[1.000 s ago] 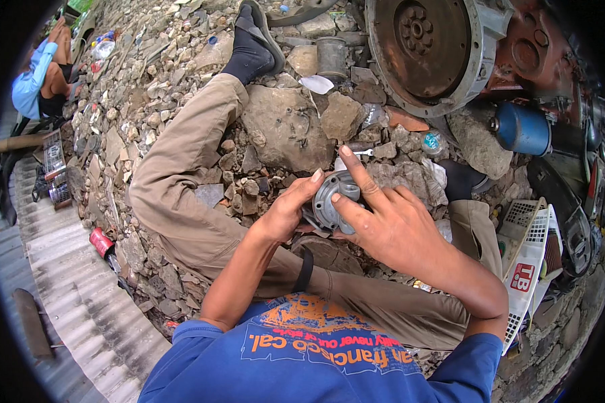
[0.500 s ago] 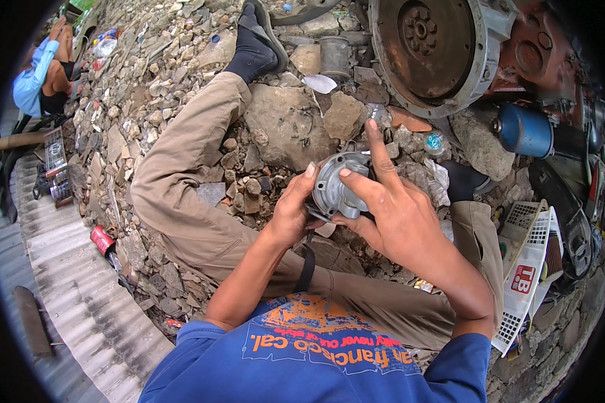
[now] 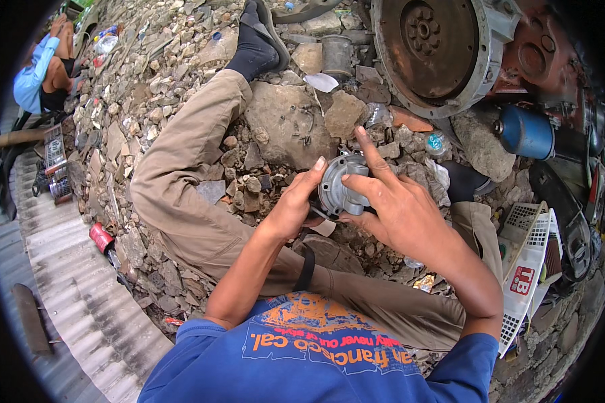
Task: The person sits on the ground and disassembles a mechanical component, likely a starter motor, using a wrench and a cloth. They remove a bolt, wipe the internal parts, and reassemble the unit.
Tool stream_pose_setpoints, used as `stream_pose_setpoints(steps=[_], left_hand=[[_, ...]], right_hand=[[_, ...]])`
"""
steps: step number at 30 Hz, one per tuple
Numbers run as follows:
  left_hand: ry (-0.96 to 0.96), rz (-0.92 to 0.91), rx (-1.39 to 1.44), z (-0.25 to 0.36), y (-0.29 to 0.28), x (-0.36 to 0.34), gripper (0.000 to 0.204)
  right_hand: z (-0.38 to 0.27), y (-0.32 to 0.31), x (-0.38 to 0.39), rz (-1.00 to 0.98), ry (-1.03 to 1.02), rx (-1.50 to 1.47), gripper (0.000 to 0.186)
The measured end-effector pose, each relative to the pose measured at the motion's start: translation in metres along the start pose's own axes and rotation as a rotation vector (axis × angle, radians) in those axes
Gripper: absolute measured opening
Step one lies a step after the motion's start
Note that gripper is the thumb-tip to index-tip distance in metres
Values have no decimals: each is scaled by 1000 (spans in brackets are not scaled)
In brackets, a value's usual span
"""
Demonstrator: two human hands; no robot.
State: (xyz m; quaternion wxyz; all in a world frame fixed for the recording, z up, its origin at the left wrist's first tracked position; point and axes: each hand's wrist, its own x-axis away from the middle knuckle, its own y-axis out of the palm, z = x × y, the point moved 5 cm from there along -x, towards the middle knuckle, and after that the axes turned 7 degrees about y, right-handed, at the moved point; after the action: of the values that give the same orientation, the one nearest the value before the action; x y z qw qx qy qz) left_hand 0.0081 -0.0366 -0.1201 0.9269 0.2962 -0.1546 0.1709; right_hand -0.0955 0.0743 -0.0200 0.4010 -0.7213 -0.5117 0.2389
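Note:
My left hand [image 3: 292,205] grips a round grey metal housing [image 3: 334,191] by its left side, the thumb lying along the rim. Bolt holes show in that rim. My right hand [image 3: 400,205] holds the housing from the right. One of its fingers presses on the top face, the thumb is at the near side, and the forefinger stretches out past the part. The underside is hidden by both hands. Just beyond, a large flat stone [image 3: 286,124] carries several small dark metal pieces [image 3: 307,140], too small to name.
A big engine block with a round flywheel [image 3: 440,50] stands at the far right, beside a blue cylindrical canister [image 3: 528,131]. White plastic basket [image 3: 528,269] tilts near my right knee. Corrugated sheeting [image 3: 81,282] lies left. Another person in light blue [image 3: 37,74] sits far left. Rubble covers the ground.
The housing and both hands have shifted very slightly right and the housing has turned a little. My grip on it looks the same.

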Motion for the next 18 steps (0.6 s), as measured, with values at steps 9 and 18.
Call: stream_pose_setpoints(steps=[9,18], left_hand=[[-70,-71,-40,-12,-5,0,62],[40,-65,-89,-10,-7,-1,67]], right_hand=[[6,-1,0,-45,-20,29,56],[0,-7,-2,14,2,17,56]])
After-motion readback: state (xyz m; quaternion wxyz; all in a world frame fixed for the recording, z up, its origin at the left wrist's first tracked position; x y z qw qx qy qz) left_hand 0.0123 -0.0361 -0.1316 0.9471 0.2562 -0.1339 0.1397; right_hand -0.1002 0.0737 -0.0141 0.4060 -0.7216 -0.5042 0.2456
